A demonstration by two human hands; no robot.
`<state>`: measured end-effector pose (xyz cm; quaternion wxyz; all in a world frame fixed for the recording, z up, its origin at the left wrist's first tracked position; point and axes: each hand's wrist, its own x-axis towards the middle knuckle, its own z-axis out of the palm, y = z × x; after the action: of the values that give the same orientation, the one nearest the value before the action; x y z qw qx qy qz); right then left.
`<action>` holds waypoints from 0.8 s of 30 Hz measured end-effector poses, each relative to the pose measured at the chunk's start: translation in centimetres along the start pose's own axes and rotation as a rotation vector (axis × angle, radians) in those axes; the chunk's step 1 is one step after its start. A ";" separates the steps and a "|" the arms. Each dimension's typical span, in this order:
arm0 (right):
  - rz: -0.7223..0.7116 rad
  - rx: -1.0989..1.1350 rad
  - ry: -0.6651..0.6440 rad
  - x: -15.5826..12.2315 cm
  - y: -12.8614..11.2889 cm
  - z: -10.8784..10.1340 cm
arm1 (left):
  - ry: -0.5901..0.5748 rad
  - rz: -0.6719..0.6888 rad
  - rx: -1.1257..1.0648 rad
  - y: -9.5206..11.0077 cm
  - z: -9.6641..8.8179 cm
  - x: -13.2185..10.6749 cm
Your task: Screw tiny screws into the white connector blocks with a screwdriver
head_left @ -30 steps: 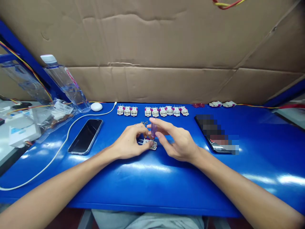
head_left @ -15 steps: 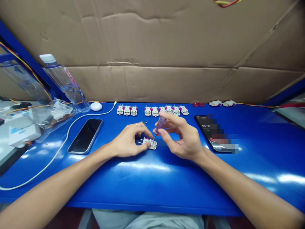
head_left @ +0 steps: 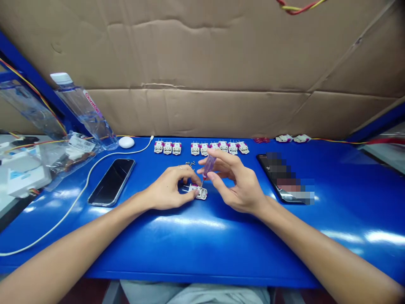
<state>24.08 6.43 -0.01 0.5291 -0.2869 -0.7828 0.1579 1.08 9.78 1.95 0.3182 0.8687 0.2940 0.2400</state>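
Observation:
My left hand (head_left: 169, 189) pinches a small white electrical plug connector (head_left: 199, 193) with magenta trim, its metal pins pointing left. My right hand (head_left: 236, 181) holds a small screwdriver (head_left: 209, 166) with a translucent purple handle between thumb and fingers. The screwdriver's thin shaft slants down, its tip at the top of the connector. Part of the connector is hidden by my left fingers. A small pile of tiny screws (head_left: 190, 164) lies just beyond my left hand.
Behind my hands stands a row of several similar connectors (head_left: 204, 148). A black smartphone (head_left: 111, 182) and white cable (head_left: 85, 194) lie left, a second phone (head_left: 268, 175) right. A water bottle (head_left: 84, 110) and plastic bags (head_left: 76, 150) sit back left, against a cardboard wall (head_left: 202, 50).
The screwdriver has gone from nearly upright to slanted, with its tip lowered onto the connector. My right hand has shifted slightly left, and the view has shifted slightly.

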 end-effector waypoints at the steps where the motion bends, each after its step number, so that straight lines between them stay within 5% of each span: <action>1: 0.017 0.005 -0.013 0.0 -0.1 0.0 | -0.008 0.005 -0.005 0.0 0.0 0.0; 9: -0.114 -0.026 0.009 0.2 -0.3 -0.1 | -0.055 0.032 0.009 -0.3 -0.2 -0.1; 24: -0.106 -0.051 0.024 0.3 -0.3 0.1 | -0.061 0.037 0.001 -0.4 -0.2 0.0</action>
<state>23.83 6.36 0.39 0.5385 -0.2605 -0.7943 0.1061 0.82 10.05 1.81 0.3223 0.8810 0.2683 0.2192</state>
